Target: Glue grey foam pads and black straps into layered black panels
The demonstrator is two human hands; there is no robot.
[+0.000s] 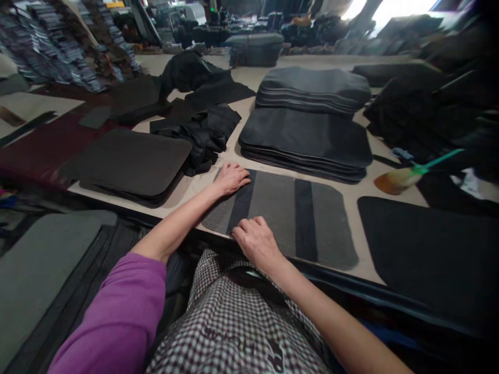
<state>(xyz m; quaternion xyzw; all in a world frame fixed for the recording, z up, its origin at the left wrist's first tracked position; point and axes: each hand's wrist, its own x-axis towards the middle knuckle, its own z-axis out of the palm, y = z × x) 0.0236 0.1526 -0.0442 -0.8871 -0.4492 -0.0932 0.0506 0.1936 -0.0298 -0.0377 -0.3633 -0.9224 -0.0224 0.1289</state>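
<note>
In front of me a dark grey panel (273,210) with rounded corners lies flat at the table's near edge. Two black strips cross it, a left strip (242,200) and a right strip (305,218). My left hand (233,179) rests on the far end of the left strip, fingers stretched out over it. At the near end of that strip is my right hand (257,239), its fingers curled and pressed together on the strip's end. The fingertips partly hide that end.
Stacked dark panels lie left (136,163) and beyond (307,135) the worked panel. A black panel (429,249) is at right, below a container of amber liquid (392,182) with a green stick. Crumpled black scraps (202,130) lie behind. Grey sheets (50,259) sit lower left.
</note>
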